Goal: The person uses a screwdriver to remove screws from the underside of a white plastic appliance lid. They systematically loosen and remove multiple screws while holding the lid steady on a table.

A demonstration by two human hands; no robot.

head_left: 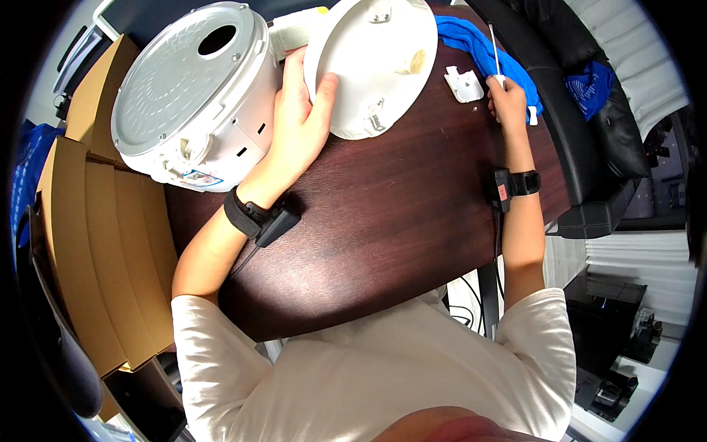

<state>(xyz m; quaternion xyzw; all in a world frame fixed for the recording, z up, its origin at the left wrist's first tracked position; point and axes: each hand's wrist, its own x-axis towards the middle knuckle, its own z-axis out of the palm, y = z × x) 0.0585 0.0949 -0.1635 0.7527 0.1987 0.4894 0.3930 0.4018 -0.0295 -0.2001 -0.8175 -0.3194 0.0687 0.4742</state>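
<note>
My left hand (303, 114) grips the near-left rim of a white round lid (375, 81), thumb on its inner face. The lid is tilted up, and small metal fittings show on its inside. Left of that hand lies a white drum-shaped appliance body (243, 96), its grey perforated metal base turned up, with one dark round hole. In my right hand (508, 103), closed around its handle, is a screwdriver (494, 51) with the shaft pointing away from me. Just left of it, a small white plastic piece (464, 85) rests on the table beside a tiny screw-like bit (475, 109).
A crumpled blue cloth (471, 33) lies at the table's far right. Behind the lid is a white roll-like object (293, 33). Brown cardboard boxes (110, 250) stand along the left of the dark wooden table (368, 221). A black sofa (574, 140) borders the right.
</note>
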